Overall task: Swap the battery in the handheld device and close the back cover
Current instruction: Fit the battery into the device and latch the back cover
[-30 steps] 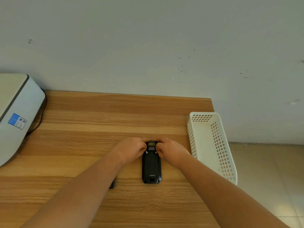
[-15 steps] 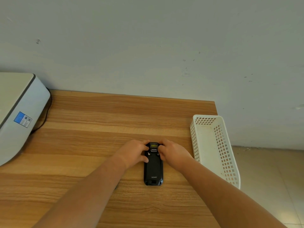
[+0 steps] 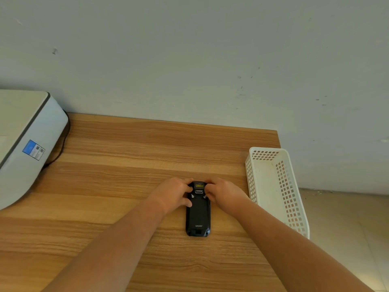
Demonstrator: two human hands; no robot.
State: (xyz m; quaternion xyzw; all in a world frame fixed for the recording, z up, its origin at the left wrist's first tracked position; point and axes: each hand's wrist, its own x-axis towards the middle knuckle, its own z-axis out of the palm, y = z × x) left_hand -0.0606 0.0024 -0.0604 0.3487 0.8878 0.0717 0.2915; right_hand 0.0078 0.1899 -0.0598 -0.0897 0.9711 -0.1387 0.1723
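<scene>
Handheld device (image 3: 198,213), face-down on table (image 3: 117,165); left hand (image 3: 173,193), right hand (image 3: 224,193) pinching its top end, probably working cover latches.

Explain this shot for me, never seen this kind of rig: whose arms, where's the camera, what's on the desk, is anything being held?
There is no robot. A person wears a wide-angle camera on the head, looking forward and down, so the two bare arms coming in from the bottom are the wearer's own. This is the only view.

On the wooden table a black handheld device lies back side up, its cover on. The left hand and the right hand grip its far end from either side, fingers curled at the two small screws or latches there. I cannot tell whether they are being turned.

At the left stands a white machine with a blue label. At the right edge, a white plastic basket overhangs the table.
</scene>
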